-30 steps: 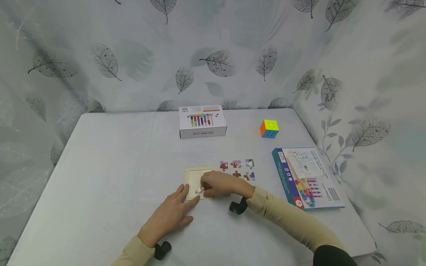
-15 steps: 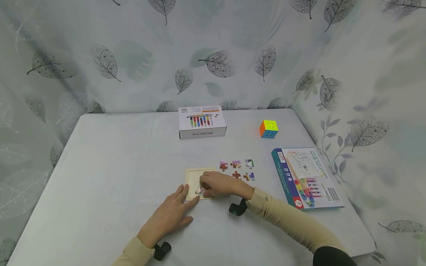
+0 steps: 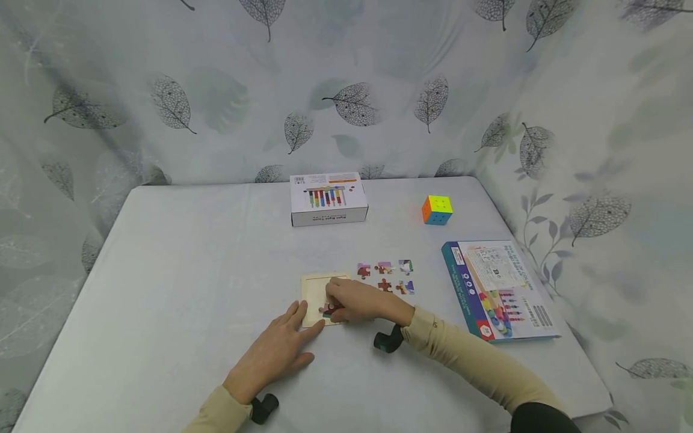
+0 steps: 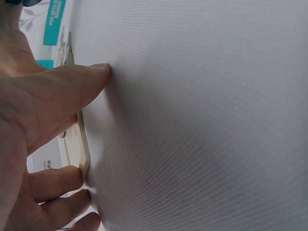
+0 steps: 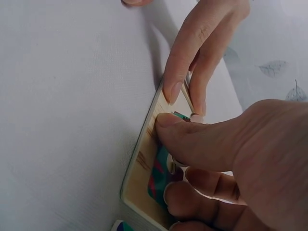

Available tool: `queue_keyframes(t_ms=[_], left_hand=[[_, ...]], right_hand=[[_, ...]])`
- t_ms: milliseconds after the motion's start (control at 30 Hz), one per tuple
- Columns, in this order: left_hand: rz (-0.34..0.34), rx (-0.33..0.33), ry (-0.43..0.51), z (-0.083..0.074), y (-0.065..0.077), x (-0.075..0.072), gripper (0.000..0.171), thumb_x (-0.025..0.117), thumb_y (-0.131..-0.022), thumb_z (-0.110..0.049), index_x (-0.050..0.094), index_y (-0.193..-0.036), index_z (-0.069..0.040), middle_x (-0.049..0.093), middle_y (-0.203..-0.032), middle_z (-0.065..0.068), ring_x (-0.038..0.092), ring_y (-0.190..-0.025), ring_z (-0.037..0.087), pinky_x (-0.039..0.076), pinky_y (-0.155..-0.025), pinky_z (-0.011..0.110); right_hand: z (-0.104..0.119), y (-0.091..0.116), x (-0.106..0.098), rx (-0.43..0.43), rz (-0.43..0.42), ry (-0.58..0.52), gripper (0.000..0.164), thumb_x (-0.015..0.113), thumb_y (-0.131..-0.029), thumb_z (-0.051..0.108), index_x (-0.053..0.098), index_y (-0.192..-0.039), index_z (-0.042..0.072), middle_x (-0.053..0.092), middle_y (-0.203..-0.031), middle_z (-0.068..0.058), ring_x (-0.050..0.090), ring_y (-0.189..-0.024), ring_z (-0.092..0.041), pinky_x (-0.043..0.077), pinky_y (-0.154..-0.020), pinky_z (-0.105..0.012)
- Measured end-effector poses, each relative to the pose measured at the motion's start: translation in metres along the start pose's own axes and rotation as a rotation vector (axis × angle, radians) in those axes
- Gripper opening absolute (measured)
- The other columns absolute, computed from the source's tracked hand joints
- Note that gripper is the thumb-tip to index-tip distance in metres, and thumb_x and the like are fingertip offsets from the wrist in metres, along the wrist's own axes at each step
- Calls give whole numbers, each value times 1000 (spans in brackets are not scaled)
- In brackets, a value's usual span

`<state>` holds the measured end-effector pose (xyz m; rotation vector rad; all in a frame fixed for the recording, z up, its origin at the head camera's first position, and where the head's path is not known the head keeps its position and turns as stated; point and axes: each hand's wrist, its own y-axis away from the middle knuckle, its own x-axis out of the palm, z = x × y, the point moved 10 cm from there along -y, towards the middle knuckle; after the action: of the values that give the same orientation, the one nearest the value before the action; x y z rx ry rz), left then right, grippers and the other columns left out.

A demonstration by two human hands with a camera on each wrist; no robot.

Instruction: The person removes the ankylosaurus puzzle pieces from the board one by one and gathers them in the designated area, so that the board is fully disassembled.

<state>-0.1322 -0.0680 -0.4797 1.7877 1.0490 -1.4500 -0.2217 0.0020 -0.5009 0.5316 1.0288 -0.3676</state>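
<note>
A pale wooden puzzle tray (image 3: 314, 290) lies on the white-covered table. The left hand (image 3: 277, 347) steadies its left side and near edge with outstretched fingers; in the left wrist view the thumb (image 4: 79, 82) rests on the cloth. Over the tray, the right hand (image 3: 360, 299) has curled fingers and pinches a small jigsaw piece (image 3: 327, 310) near the front edge. Seen from the right wrist, that piece's green edge (image 5: 181, 116) shows beyond the thumb. A green and red section of puzzle (image 5: 159, 175) sits inside the tray by the right fingers, which hide part of it.
Several loose jigsaw pieces (image 3: 385, 284) lie right of the tray. A white box (image 3: 330, 213) stands at the back, with a colour cube (image 3: 437, 209) to its right. A flat toy box (image 3: 500, 291) lies near the table's right edge.
The piece at the right fingertips looked pale before and now shows brown and green, so its visible face has changed. Both hands stay almost in place.
</note>
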Motion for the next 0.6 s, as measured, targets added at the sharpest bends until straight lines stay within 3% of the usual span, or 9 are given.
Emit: queue_keyframes(t_ms=[233, 600], left_hand=[[11, -7, 6, 0, 0, 1, 55, 79, -84, -32, 64, -135, -18, 50, -147, 32, 51, -136, 48, 54, -100, 53], [-12, 7, -21, -1, 1, -1, 54, 80, -83, -32, 65, -134, -18, 52, -144, 32, 53, -134, 48, 54, -99, 52]], right_hand=[[5, 3, -3, -24, -21, -2, 23, 75, -91, 23, 54, -94, 14, 47, -89, 4, 44, -79, -7, 37, -67, -20], [-5, 11, -15, 13, -73, -147, 17, 72, -93, 23, 57, -92, 16, 54, -83, 7, 47, -74, -5, 39, -63, -18]])
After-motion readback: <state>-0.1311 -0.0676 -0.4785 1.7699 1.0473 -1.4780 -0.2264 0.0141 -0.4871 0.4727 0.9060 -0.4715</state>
